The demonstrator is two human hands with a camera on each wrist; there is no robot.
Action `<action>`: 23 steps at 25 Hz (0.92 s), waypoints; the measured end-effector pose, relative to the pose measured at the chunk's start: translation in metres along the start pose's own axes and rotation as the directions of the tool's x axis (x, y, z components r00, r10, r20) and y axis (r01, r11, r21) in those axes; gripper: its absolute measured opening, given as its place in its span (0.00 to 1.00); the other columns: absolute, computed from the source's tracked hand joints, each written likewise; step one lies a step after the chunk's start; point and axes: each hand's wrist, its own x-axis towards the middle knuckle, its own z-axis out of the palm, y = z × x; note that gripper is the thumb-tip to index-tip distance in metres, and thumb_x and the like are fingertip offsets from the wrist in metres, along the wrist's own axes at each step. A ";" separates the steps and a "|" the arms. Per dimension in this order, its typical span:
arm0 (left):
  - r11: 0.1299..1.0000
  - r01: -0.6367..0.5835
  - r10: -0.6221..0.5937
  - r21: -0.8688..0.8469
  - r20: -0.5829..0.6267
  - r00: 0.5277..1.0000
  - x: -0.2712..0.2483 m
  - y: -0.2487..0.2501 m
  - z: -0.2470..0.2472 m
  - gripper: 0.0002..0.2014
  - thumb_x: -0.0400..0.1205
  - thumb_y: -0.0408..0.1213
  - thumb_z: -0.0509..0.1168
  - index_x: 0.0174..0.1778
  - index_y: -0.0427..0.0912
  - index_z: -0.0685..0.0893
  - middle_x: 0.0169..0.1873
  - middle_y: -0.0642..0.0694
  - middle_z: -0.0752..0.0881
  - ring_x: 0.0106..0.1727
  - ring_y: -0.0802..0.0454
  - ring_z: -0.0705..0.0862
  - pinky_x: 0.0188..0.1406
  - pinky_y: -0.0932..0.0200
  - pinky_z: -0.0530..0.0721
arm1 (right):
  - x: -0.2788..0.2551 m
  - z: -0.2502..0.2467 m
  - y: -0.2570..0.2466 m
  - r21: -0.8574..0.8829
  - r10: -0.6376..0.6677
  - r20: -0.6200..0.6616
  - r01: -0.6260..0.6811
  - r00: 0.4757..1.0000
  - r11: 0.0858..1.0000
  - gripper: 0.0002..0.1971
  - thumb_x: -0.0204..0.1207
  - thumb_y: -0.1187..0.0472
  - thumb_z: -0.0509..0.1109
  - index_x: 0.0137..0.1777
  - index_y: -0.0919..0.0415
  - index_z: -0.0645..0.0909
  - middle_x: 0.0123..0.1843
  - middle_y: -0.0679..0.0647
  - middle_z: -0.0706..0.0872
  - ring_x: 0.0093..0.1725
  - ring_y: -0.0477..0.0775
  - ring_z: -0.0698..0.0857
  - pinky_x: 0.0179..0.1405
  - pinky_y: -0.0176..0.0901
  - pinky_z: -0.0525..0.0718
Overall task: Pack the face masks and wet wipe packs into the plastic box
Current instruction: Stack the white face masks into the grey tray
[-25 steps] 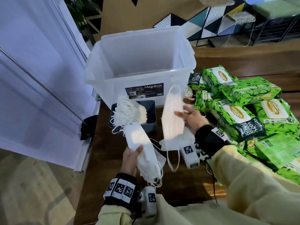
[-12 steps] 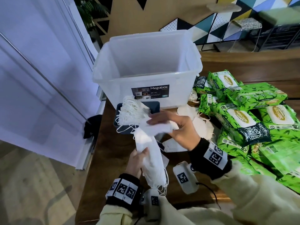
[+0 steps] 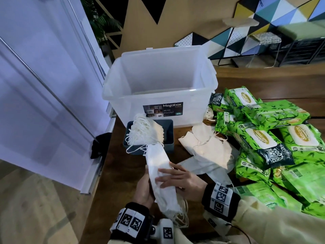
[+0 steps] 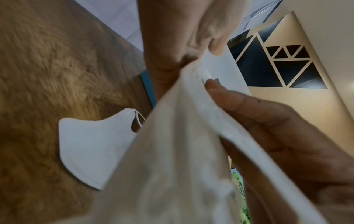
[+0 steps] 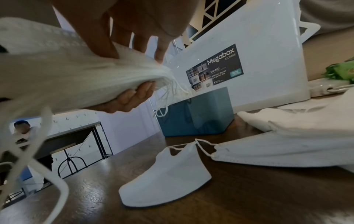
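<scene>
A stack of white folded face masks (image 3: 161,180) is held above the dark wooden worktop (image 3: 109,173), gripped from below by the left hand (image 3: 143,189), its fingers curled round the underside, and pressed from above by the right hand (image 3: 177,178), whose straight fingers are laid flat on top. For this gathering step, the edges are best squared and the trailing ear loops tucked in before the stack is lifted, since loose loops could snag on a rim.

A small blue rectangular tray (image 3: 168,138) is stuffed with more white masks (image 3: 147,132). Behind it, the large translucent plastic box (image 3: 193,110) appears empty, as far as can be seen. Further right, loose cream-white masks (image 3: 207,148) are spread on the worktop, and the green wet wipe packs (image 3: 260,138) are piled at the far right, none yet packed.
</scene>
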 end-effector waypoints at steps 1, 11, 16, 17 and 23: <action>0.999 0.033 -0.032 -0.027 0.032 0.999 -0.002 0.001 0.000 0.34 0.86 0.57 0.42 0.69 0.30 0.74 0.47 0.30 0.86 0.45 0.37 0.86 0.45 0.47 0.84 | -0.001 -0.001 -0.001 -0.003 -0.007 0.013 0.007 1.000 1.000 0.21 0.68 0.76 0.68 0.56 0.55 0.83 0.69 0.47 0.82 0.78 0.48 0.68 0.77 0.62 0.65; 0.965 -0.204 0.224 0.165 -0.114 0.968 0.004 -0.009 -0.023 0.18 0.80 0.39 0.64 0.59 0.29 0.81 0.47 0.33 0.89 0.48 0.37 0.86 0.48 0.47 0.83 | 0.002 -0.016 0.014 0.202 0.253 -0.141 -0.222 0.957 0.954 0.22 0.67 0.76 0.49 0.55 0.62 0.78 0.56 0.62 0.85 0.61 0.54 0.82 0.65 0.38 0.78; 0.955 -0.284 0.296 0.088 -0.200 0.934 -0.003 0.004 -0.044 0.14 0.83 0.35 0.62 0.61 0.33 0.80 0.48 0.39 0.87 0.47 0.44 0.84 0.43 0.52 0.80 | -0.034 -0.050 0.094 -0.278 0.818 0.018 -0.783 0.576 0.557 0.17 0.75 0.71 0.61 0.62 0.60 0.79 0.62 0.58 0.80 0.68 0.61 0.75 0.60 0.45 0.75; 0.954 -0.291 0.300 0.075 -0.205 0.932 -0.005 0.006 -0.044 0.13 0.83 0.35 0.61 0.61 0.33 0.80 0.49 0.40 0.86 0.47 0.45 0.84 0.43 0.52 0.80 | -0.034 -0.052 0.098 -0.405 0.801 0.192 -0.698 0.566 0.590 0.19 0.77 0.66 0.64 0.69 0.58 0.75 0.69 0.55 0.76 0.73 0.58 0.69 0.65 0.44 0.71; 0.961 -0.264 0.276 0.084 -0.218 0.936 0.004 0.007 -0.036 0.14 0.82 0.38 0.63 0.61 0.35 0.80 0.50 0.40 0.87 0.50 0.43 0.85 0.53 0.49 0.80 | -0.020 -0.018 0.089 -0.626 0.645 0.498 -0.275 0.580 0.730 0.39 0.72 0.57 0.71 0.80 0.59 0.56 0.78 0.60 0.63 0.77 0.63 0.61 0.78 0.52 0.60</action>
